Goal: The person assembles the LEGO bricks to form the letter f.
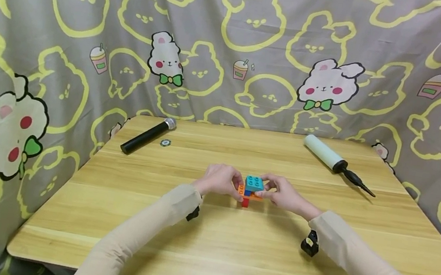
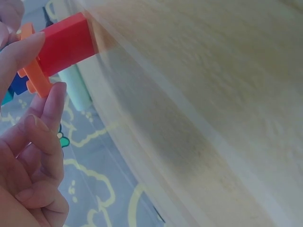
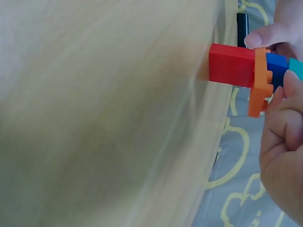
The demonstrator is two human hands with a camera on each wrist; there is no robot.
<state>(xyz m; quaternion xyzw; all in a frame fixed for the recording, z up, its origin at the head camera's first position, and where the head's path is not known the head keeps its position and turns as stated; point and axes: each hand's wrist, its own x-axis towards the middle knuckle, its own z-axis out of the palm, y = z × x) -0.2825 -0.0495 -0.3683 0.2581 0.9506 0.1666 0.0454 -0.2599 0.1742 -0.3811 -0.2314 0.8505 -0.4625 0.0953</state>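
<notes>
Both hands meet at a small stack of toy building bricks at the middle of the table. A red brick [image 3: 231, 65] forms the bottom, standing on the tabletop. Above it come a wider flat orange brick [image 3: 259, 84], a blue brick [image 3: 276, 66] and, on top, a teal brick [image 1: 254, 183] with studs. My left hand [image 1: 220, 179] pinches the orange brick at its left end, thumb and finger on opposite edges. From the right, my right hand [image 1: 282, 194] holds the teal brick between thumb and fingers; its fingertips partly hide the blue brick.
On the wooden table [image 1: 202, 250], a black microphone [image 1: 147, 136] lies at the back left beside a small round chip [image 1: 165, 142]. A pale hand pump [image 1: 326, 154] with a black nozzle lies at the back right. A patterned curtain [image 1: 204, 24] hangs behind.
</notes>
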